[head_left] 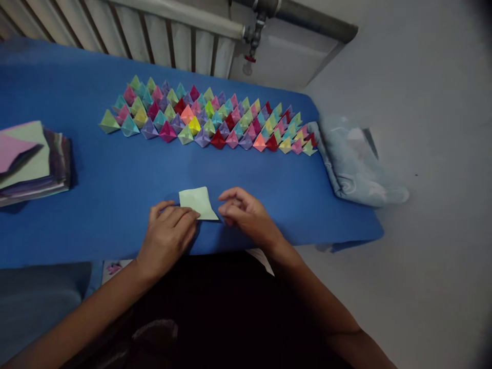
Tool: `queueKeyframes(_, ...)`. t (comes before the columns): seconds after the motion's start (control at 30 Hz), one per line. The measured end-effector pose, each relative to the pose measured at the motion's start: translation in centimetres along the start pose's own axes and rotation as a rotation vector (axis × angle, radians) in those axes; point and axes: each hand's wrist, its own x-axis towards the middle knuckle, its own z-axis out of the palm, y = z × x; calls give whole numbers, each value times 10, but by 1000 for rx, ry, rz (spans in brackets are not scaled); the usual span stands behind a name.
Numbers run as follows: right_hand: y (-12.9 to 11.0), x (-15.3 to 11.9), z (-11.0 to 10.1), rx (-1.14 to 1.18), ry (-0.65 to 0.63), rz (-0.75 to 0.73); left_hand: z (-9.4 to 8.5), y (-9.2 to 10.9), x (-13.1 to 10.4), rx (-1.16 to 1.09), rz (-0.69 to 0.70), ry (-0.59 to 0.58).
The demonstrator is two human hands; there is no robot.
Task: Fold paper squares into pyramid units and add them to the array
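Note:
A pale green piece of paper (197,200) lies near the front edge of the blue-covered table (115,215). My left hand (169,230) rests on its lower left part, with the fingers together and pressing it at the edge. Just right of the paper, my right hand (246,212) is raised with its fingers curled and slightly apart, and no paper shows between them. The paper's lower right corner points toward my right hand.
Several rows of colourful folded paper pieces (194,125) stand along the back. At the far left is a stack of coloured paper (57,161). A folded grey-blue cloth (349,159) lies at the right end. Behind the table are a radiator (184,43) and a pipe (307,20).

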Motion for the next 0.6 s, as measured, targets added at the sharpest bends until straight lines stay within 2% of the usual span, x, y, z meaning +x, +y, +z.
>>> queueKeyframes(0.07,-6,-4,-2,-43,97,-167,-11,0,4,-125,-94,20)
queueKeyframes(0.1,-10,-6,-2,-94,107,-245,-17,0,6,-205,-144,19)
queueKeyframes(0.17,-17,-9,0,-198,32,-344,-28,2,13,-367,-243,2)
queueKeyframes(0.27,-25,-7,7,-195,-97,-327,-35,3,20,-582,-398,-86)
queueKeyframes(0.33,-25,0,11,-144,-110,-260,-31,0,22,-703,-492,-150)
queueKeyframes(0.4,-22,11,12,-131,-97,-185,-26,-5,21,-737,-549,-161)
queueKeyframes(0.47,-16,26,12,-176,-100,-107,-20,-10,18,-604,-524,-99)
queueKeyframes(0.5,-14,33,12,-217,-101,-75,-18,-12,17,-497,-468,-63)
queueKeyframes(0.6,-8,54,13,-372,-175,-53,-12,-17,17,-254,-187,-51)
